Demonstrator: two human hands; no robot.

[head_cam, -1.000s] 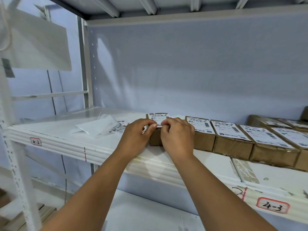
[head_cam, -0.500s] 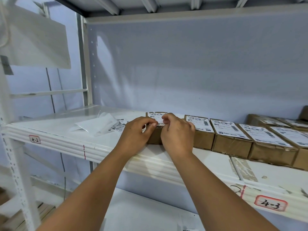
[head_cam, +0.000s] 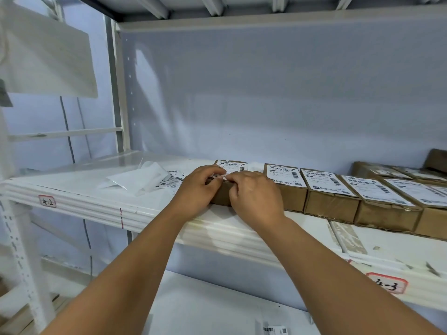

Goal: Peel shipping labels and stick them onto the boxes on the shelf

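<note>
A brown cardboard box (head_cam: pixel 221 199) stands at the left end of a row on the white shelf (head_cam: pixel 96 201). A white shipping label (head_cam: pixel 232 165) lies on its top, its far part visible. My left hand (head_cam: pixel 196 189) and my right hand (head_cam: pixel 254 197) meet at the label's near edge, fingers curled, pinching it against the box top. The near half of the label is hidden under my fingers.
Several labelled boxes (head_cam: pixel 324 189) continue the row to the right, with more behind at far right. Loose labels (head_cam: pixel 171 181) and a white backing sheet (head_cam: pixel 137 178) lie left of the box. A shelf post (head_cam: pixel 121 93) rises at the left. Another label (head_cam: pixel 274 331) lies on the lower shelf.
Both hands have lowered the label's near edge onto the box top and drawn closer together. The camera has shifted slightly.
</note>
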